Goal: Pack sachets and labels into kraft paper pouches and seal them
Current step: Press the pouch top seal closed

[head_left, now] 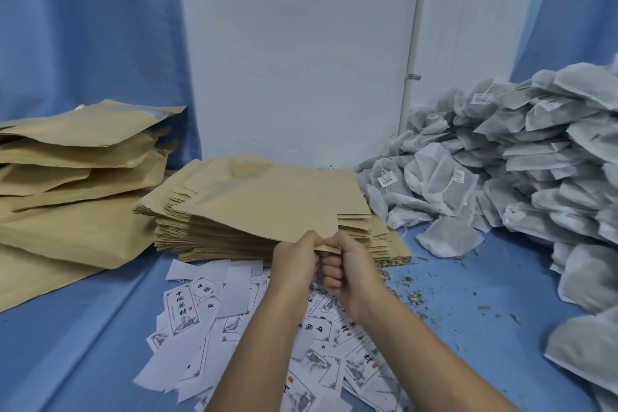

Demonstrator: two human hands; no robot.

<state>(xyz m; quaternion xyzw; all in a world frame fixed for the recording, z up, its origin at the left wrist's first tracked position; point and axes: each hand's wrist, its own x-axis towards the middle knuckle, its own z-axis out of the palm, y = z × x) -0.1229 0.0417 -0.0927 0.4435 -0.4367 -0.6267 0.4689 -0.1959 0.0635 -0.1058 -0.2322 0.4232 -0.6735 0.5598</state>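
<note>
Evidently the flat tan kraft paper pouch is light and thin, stiff enough to hold its shape yet probably quick to crease, so its near edge, where the two layers should part, looks the best place to take it. It slants up off the stack of empty tan pouches. The left hand and right hand both pinch its near corner, fingers curled. It is plain, matte and unprinted. White printed paper labels lie scattered below, with grey mesh sachets heaped to the right
</note>
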